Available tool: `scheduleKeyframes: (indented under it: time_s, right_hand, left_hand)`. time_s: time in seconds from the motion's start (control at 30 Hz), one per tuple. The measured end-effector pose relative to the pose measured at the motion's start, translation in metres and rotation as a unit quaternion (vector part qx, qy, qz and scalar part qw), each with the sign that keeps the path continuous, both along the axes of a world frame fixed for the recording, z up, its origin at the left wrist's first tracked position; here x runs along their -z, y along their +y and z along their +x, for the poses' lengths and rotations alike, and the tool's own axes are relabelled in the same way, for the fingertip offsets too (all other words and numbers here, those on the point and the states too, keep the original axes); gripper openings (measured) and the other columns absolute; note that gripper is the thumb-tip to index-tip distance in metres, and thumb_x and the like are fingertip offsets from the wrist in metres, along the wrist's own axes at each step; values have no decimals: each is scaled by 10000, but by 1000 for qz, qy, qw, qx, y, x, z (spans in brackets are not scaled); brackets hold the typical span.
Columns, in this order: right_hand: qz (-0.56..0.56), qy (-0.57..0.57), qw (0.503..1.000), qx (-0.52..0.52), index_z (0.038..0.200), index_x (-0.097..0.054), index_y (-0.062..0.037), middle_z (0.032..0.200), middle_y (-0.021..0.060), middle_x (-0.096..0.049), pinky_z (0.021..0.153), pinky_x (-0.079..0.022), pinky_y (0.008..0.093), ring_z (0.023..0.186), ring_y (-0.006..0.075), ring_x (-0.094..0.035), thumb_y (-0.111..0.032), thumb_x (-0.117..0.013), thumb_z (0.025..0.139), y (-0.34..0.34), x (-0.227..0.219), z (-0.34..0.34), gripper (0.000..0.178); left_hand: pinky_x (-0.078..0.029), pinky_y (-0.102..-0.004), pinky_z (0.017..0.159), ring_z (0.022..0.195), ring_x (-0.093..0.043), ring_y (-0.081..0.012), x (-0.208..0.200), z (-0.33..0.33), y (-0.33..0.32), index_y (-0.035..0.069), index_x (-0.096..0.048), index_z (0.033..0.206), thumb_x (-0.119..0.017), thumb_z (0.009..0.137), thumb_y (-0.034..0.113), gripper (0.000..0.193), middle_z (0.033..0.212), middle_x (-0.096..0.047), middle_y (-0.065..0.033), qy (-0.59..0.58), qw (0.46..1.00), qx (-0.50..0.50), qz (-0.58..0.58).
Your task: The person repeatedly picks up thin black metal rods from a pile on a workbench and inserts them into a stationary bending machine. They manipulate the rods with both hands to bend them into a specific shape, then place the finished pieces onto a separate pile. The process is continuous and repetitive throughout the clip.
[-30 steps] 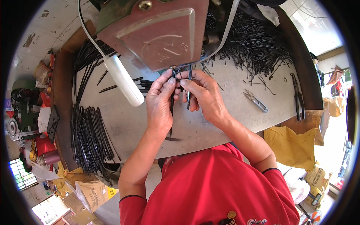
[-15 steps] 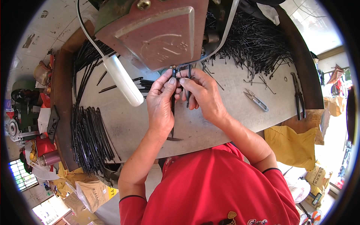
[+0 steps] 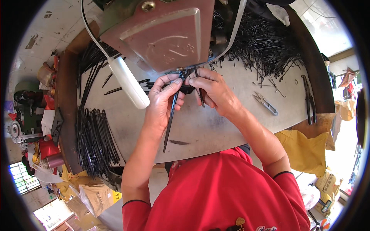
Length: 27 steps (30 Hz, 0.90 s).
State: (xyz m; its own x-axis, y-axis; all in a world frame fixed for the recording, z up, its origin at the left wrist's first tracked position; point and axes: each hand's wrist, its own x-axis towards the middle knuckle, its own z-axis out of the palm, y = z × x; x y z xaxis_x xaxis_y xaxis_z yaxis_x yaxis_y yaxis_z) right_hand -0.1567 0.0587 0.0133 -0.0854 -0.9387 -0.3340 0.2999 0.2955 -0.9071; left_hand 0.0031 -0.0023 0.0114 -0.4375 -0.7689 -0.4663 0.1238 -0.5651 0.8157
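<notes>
My left hand (image 3: 158,102) pinches a long narrow black strip (image 3: 170,125) near its upper end, just below the machine head; the strip's tail slants down past the fingers toward the table's near edge. Close by on the right, my right hand (image 3: 219,94) grips a thinner black strip (image 3: 200,95), its lower end poking out below the fingers. The two hands almost touch at the fingertips. Where the strips' upper ends meet the machine is too small and shadowed to make out. More black strips (image 3: 143,82) lie behind my left hand.
A machine head with a reddish-brown cover (image 3: 162,40) hangs above my hands, a white rod-shaped part (image 3: 129,82) beside it. Black strips (image 3: 96,138) are heaped left, thin black pieces (image 3: 266,46) far right. Small snips (image 3: 265,102) and black-handled pliers (image 3: 309,100) lie right.
The strip in my left hand has swung from nearly upright to slanting down-left. The piece in my right hand has tilted, its lower end now further right. My right hand has shifted slightly right.
</notes>
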Motion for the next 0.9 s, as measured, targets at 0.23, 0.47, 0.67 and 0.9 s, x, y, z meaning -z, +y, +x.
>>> scheduleKeyframes:
  time_s: [0.23, 0.47, 0.67, 0.9]
  right_hand:
    - [1, 20, 1000, 2, 909, -592, 0, 629, 76, -578, 367, -327, 226, 431, 96, -495, -189, -579, 868, 2, -5, 1, 194]
    - [-38, 26, 998, -33, 1079, -554, 59, 701, 78, -623, 461, -472, 251, 507, 117, -591, -132, -672, 850, 8, -1, 10, 321]
    - [-25, 32, 996, -78, 1071, -557, 5, 747, 91, -645, 473, -456, 207, 539, 121, -606, -196, -654, 864, 12, -2, 0, 305]
    - [-15, -162, 982, 98, 1006, -536, -37, 904, 162, -663, 711, -573, 280, 847, 233, -684, -183, -553, 946, 7, 9, -24, 159]
  left_hand:
    - [-544, -312, 697, 760, -632, -178, -3, 4, 27, -7, -458, 1140, -610, 900, 104, 305, 906, -609, -104, 47, 999, 10, -21]
    - [-553, -298, 723, 804, -630, -150, -8, 9, 51, -19, -477, 1141, -597, 917, 125, 292, 908, -599, -83, -38, 991, 49, -121]
    - [-524, -251, 681, 728, -605, -112, 8, 17, 56, -53, -523, 1144, -627, 892, 97, 312, 868, -608, -69, -152, 944, 76, -283]
    - [-524, -254, 688, 689, -624, -141, 6, 44, -9, -16, -582, 1091, -699, 837, 155, 328, 871, -660, -93, -170, 962, -5, -215]
